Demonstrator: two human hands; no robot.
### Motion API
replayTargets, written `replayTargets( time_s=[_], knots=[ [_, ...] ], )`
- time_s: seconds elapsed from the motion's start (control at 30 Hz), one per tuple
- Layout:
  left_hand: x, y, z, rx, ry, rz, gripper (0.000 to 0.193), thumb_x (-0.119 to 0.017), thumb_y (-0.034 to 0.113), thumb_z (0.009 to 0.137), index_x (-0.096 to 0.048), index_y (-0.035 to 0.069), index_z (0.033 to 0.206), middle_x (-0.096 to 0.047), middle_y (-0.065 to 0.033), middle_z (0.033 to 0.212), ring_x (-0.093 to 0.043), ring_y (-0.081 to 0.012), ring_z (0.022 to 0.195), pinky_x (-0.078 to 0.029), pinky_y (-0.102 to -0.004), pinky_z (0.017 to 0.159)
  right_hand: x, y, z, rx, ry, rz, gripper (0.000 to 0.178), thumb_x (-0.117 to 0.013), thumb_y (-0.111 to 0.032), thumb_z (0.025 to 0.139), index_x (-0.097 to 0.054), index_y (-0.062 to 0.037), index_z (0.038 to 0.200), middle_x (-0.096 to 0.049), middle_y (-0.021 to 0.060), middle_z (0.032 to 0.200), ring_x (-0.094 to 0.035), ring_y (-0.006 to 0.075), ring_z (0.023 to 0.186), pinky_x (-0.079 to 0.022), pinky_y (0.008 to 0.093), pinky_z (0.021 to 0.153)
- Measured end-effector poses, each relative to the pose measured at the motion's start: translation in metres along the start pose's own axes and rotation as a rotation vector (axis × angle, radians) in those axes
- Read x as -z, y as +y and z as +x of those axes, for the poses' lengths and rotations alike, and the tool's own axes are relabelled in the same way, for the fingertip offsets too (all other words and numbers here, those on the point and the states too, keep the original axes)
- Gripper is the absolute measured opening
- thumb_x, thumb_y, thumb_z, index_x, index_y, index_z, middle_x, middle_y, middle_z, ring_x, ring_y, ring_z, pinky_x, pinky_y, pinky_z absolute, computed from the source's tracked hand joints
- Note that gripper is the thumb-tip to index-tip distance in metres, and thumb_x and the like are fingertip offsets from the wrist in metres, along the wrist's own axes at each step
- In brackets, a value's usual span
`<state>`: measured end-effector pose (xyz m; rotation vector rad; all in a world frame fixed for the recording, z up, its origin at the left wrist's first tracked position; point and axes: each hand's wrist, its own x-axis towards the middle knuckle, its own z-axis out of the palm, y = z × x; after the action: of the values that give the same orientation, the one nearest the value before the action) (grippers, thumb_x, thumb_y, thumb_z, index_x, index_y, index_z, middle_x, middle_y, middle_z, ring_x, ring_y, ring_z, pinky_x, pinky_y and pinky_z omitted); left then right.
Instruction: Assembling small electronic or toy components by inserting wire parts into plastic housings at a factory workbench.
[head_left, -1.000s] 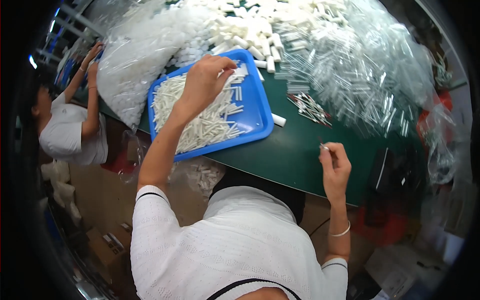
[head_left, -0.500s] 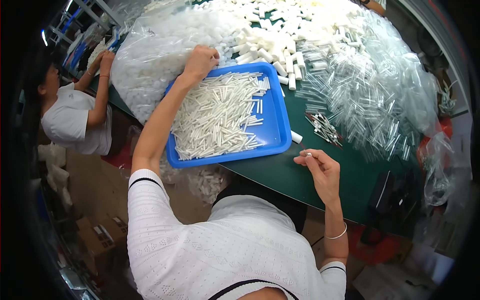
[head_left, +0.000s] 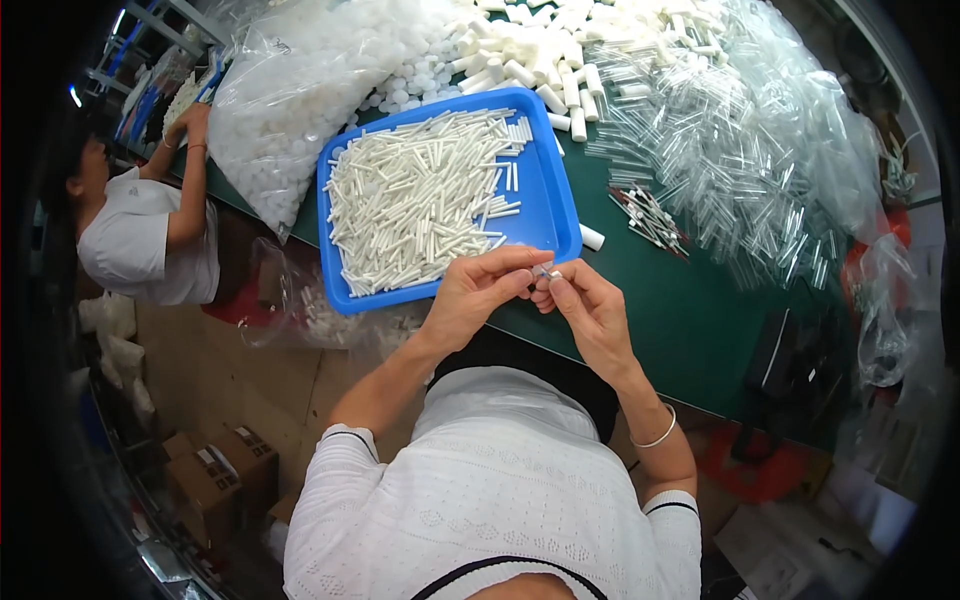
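While the surface point(head_left: 665, 320) is crowded, a small whitish piece point(head_left: 555, 275) is pinched

At left, a blue tray point(head_left: 541, 200) is heaped with white rods point(head_left: 415, 190). By its near edge, the left hand's point(head_left: 470, 302) fingers are curled; whether anything is grasped there cannot be told. Just beside, the piece is gripped by the right hand's point(head_left: 597, 312) fingers. Farther right, thin sticks point(head_left: 651, 218) are bunched.

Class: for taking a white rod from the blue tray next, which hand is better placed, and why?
Probably left: the left hand is nearer the white rods in the blue tray; the right hand is farther right.
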<state>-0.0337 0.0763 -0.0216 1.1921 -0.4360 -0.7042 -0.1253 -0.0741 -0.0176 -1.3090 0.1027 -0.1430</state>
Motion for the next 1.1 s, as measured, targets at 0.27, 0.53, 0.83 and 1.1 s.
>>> replayTargets(
  time_s=[0.27, 0.53, 0.83, 1.1],
  knots=[
    [0.011, -0.003, 0.003, 0.283, -0.071, -0.364, 0.032, -0.061, 0.007, 0.092, -0.057, -0.002, 0.123, -0.065, -0.0083, 0.102, -0.062, -0.0118, 0.087, -0.053, -0.0232, 0.079, 0.010, -0.016, -0.021, 0.084, 0.173, -0.431, 0.010, -0.061, -0.002, 0.084, -0.060, 0.0030, 0.075, -0.056, 0.0031, 0.061, -0.046, 0.0071, 0.052, -0.036, 0.0249, 0.047],
    [0.005, -0.006, 0.002, 0.331, -0.091, -0.493, 0.031, -0.060, 0.009, 0.093, -0.059, -0.002, 0.122, -0.065, -0.0065, 0.104, -0.062, -0.0109, 0.090, -0.053, -0.0224, 0.082, 0.016, -0.015, -0.023, 0.130, 0.173, -0.577, 0.011, -0.063, -0.003, 0.081, -0.059, 0.0019, 0.073, -0.056, 0.0067, 0.060, -0.049, 0.0115, 0.049, -0.038, 0.0273, 0.047],
    [0.002, 0.001, 0.004, 0.172, -0.070, -0.155, 0.027, -0.066, 0.002, 0.086, -0.065, -0.001, 0.112, -0.065, -0.0064, 0.099, -0.061, -0.0106, 0.087, -0.050, -0.0240, 0.080, 0.015, -0.027, -0.020, 0.254, 0.163, -0.782, 0.010, -0.064, -0.002, 0.075, -0.056, -0.0009, 0.068, -0.055, 0.0088, 0.061, -0.055, 0.0221, 0.050, -0.041, 0.0324, 0.048],
    [0.001, -0.001, 0.005, 0.174, -0.061, -0.163, 0.029, -0.067, 0.003, 0.084, -0.063, -0.004, 0.112, -0.063, -0.0077, 0.097, -0.059, -0.0115, 0.083, -0.050, -0.0244, 0.076, 0.015, -0.022, -0.021, 0.263, 0.188, -0.714, 0.008, -0.063, 0.000, 0.076, -0.058, 0.0002, 0.071, -0.055, 0.0079, 0.061, -0.053, 0.0185, 0.050, -0.040, 0.0303, 0.047]
  ],
)
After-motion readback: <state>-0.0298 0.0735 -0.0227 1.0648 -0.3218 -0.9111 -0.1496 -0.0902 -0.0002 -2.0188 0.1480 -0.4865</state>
